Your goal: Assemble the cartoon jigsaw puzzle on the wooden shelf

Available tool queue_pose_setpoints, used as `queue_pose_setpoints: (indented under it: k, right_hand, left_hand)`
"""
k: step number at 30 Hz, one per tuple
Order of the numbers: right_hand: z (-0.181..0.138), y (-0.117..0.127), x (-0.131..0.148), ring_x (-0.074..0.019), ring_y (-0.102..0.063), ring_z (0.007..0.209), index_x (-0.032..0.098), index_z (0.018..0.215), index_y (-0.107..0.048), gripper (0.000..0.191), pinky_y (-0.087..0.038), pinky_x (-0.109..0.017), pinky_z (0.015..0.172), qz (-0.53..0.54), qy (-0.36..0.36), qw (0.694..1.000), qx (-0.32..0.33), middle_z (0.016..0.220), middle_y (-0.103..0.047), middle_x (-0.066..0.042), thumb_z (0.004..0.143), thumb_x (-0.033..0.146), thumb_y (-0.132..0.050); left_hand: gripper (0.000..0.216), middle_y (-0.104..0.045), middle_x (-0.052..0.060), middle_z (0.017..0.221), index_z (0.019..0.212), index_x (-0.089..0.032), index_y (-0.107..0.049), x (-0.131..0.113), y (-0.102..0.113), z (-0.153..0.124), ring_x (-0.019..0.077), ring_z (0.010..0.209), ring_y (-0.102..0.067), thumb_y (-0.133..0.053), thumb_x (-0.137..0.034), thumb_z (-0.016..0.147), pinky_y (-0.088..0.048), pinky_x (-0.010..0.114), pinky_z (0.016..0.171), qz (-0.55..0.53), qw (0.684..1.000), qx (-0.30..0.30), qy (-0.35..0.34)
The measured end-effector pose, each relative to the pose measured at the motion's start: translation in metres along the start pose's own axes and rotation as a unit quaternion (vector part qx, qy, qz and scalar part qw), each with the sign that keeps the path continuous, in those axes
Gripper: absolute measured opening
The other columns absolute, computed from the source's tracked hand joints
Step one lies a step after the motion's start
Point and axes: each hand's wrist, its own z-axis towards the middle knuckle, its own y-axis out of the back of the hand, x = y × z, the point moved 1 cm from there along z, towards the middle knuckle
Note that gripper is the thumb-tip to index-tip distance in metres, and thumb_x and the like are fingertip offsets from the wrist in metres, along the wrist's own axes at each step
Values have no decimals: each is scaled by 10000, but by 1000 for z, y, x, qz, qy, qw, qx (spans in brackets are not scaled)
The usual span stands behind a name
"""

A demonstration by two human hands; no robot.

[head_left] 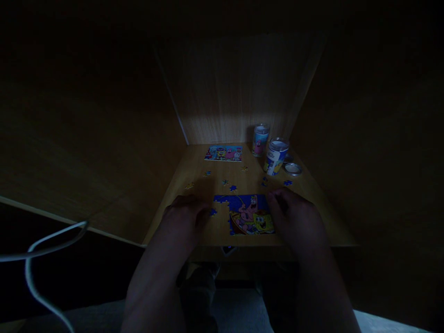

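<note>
A partly assembled jigsaw puzzle point(248, 215) with cartoon figures on a blue ground lies near the front edge of the wooden surface. Its left side is stepped, with a strip of blue pieces reaching out at the top. My left hand point(183, 215) is curled to the left of it, fingertips close to a loose blue puzzle piece point(213, 212); whether they touch it is unclear. At the puzzle's right edge rests my right hand point(298, 217), its thumb and fingers drawn together. What either hand holds, if anything, is hidden in the dim light.
Several loose pieces lie beyond the puzzle, including a blue piece point(233, 188) and another blue piece point(287, 183). A finished-looking picture panel point(224, 153) lies at the back. Two clear cans, a rear can point(260, 141) and a front can point(275, 159), stand right, beside a metal lid point(293, 169).
</note>
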Motion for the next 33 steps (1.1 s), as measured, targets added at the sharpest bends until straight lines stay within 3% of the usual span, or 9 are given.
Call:
queue_pose_setpoints:
  k: [8, 20, 33]
  right_hand:
    - [0, -1, 0, -249, -780, 862, 262, 1056, -756, 284, -461, -347, 735, -10, -4, 1000, 5, 1005, -838, -49, 1103, 441, -541]
    - [1, 0, 0, -244, -775, 858, 258, 1064, -757, 281, -456, -337, 725, -7, -1, 1000, 0, 986, -833, -56, 1102, 438, -545]
    - [-1, 1, 2, -237, -768, 836, 251, 1055, -753, 299, -445, -336, 712, -10, 0, 1000, 5, 984, -834, -64, 1109, 437, -525]
  left_hand:
    - [257, -844, 60, 1223, 1153, -267, -862, -2, -4, -1, 290, 1177, -765, -658, -178, 1026, -578, 466, 1099, -52, 998, -12, -28]
    - [126, -840, 69, 1149, 1073, -257, -814, -4, -6, -2, 287, 1089, -780, -697, -261, 1028, -600, 436, 981, -33, 999, -10, -24]
    - [72, -823, 48, 1107, 1046, -244, -783, -8, -7, 1, 265, 1057, -775, -735, -212, 1003, -583, 413, 973, -69, 997, -16, -18]
